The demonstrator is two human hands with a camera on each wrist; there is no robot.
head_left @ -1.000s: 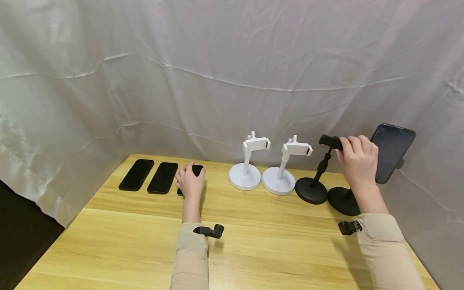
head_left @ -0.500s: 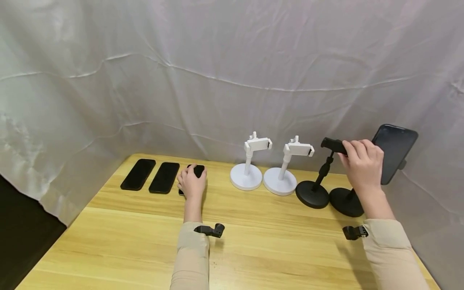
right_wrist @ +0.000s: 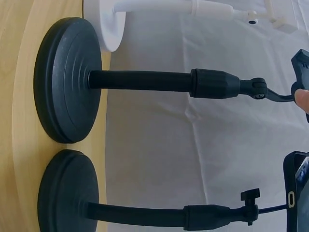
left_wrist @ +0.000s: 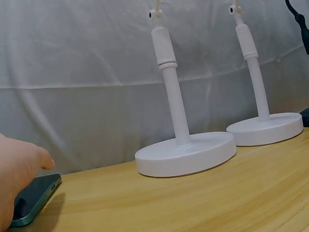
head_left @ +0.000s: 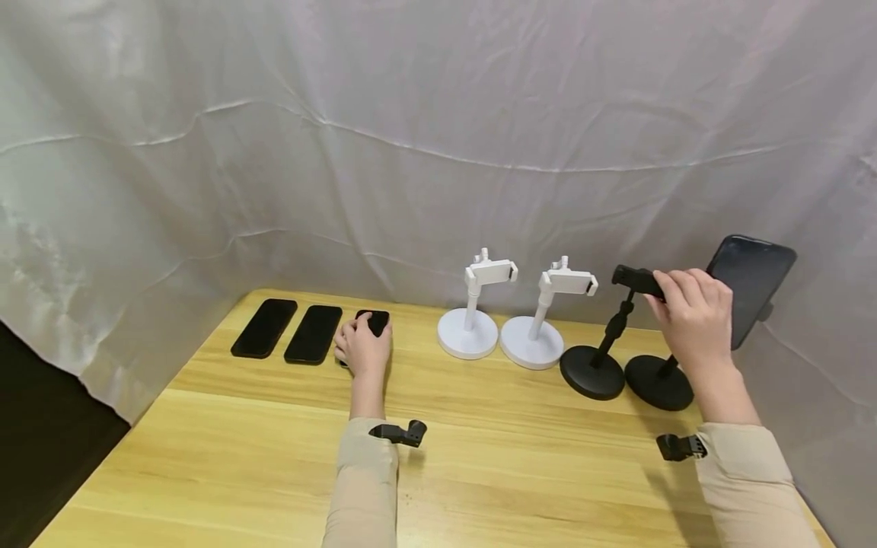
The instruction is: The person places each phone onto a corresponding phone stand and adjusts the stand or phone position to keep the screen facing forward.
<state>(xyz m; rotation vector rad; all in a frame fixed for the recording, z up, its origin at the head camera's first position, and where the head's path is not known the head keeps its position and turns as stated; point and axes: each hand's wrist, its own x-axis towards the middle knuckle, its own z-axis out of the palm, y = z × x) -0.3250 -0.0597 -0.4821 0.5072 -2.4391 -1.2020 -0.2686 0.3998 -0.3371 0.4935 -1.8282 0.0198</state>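
In the head view my left hand [head_left: 365, 344] rests over a black phone [head_left: 376, 321] lying flat on the table, thumb at its right side and fingers at its left. The left wrist view shows that phone's edge [left_wrist: 43, 198] beneath the hand. My right hand [head_left: 697, 316] grips the clamp [head_left: 637, 280] of a black phone stand, whose round base [head_left: 592, 373] stands on the table. In the right wrist view only a fingertip [right_wrist: 302, 99] shows on the clamp. Just right of it, a second black stand [head_left: 659, 382] carries a phone [head_left: 754, 281], partly hidden behind my right hand.
Two more black phones, one at the far left [head_left: 264, 327] and one beside it [head_left: 313, 334], lie left of my left hand. Two white phone stands, a left one [head_left: 468, 335] and a right one [head_left: 531, 344], stand mid-table. A grey curtain [head_left: 411, 190] hangs behind the table.
The black stand in my right hand has slid slightly toward me, its clamp moving down and right in the head view. My left hand stays at the same phone.
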